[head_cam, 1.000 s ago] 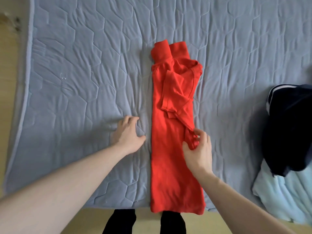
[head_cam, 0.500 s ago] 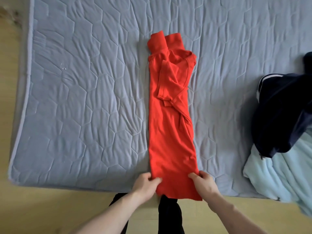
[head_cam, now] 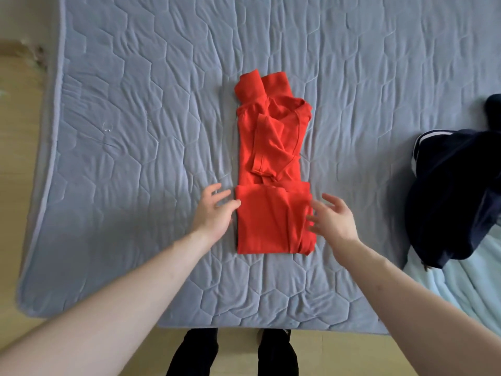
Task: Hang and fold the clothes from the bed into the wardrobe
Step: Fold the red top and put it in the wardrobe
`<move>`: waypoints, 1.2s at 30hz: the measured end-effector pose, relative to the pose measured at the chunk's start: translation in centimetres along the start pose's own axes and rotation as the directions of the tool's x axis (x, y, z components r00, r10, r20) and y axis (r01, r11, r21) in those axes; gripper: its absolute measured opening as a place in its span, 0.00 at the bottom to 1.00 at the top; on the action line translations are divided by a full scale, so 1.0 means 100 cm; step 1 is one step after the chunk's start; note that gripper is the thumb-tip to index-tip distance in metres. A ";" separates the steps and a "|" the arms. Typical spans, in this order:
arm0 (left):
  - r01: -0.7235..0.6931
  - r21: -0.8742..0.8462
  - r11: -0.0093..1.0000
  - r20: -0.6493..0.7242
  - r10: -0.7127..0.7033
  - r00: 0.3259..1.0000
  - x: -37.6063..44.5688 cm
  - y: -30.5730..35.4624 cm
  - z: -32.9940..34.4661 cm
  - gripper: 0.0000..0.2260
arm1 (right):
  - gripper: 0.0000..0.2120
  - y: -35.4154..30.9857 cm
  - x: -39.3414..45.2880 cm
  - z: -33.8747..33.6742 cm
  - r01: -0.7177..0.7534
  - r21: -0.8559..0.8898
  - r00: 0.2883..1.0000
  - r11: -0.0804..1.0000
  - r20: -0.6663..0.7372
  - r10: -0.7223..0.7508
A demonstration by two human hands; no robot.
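A red shirt lies lengthwise in the middle of the grey quilted bed, folded into a narrow strip with its bottom part doubled up over itself. My left hand is beside the folded part's left edge, fingers spread and relaxed, thumb at the cloth's edge. My right hand hovers at the right edge with its fingers spread, holding nothing. The wardrobe is out of view.
A dark navy garment with white stripes lies on the bed's right side, on top of a pale blue cloth. Wooden floor shows to the left and along the bed's near edge, where my legs stand.
Both hands gripped the shirt's bottom hem at the bed's near edge, carried it up over the shirt and let go. The shirt now lies shorter, and both hands are open beside it.
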State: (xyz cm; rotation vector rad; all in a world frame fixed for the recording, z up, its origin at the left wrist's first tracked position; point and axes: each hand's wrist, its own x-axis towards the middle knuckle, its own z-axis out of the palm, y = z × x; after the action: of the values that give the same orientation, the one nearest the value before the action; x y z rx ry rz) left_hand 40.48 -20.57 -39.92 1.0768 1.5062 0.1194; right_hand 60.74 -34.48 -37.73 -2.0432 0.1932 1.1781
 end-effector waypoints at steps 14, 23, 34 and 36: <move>0.177 0.339 0.924 0.086 -0.218 0.972 -0.028 -0.052 0.027 0.16 | 0.06 0.062 0.004 0.001 -0.068 -0.332 0.995 0.941 0.042 0.087; 0.312 0.644 0.699 0.290 -0.600 0.745 -0.121 -0.069 -0.027 0.12 | 0.08 0.114 -0.091 -0.043 -0.333 -0.599 0.834 0.728 0.173 0.523; 0.203 0.041 0.978 0.268 -0.207 0.941 -0.086 0.049 -0.034 0.06 | 0.08 -0.009 -0.067 -0.041 -0.308 -0.035 0.929 0.951 0.205 0.309; 0.238 -0.096 0.967 0.252 -0.208 0.945 -0.059 0.071 -0.024 0.08 | 0.11 -0.034 -0.047 -0.029 -0.279 0.051 0.928 0.959 0.272 0.255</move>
State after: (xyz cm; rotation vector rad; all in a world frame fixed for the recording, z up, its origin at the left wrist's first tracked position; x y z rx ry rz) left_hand 41.45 -19.30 -30.54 0.7839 1.3709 -0.0728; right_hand 61.66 -35.12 -31.35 -1.7993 0.3960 1.5677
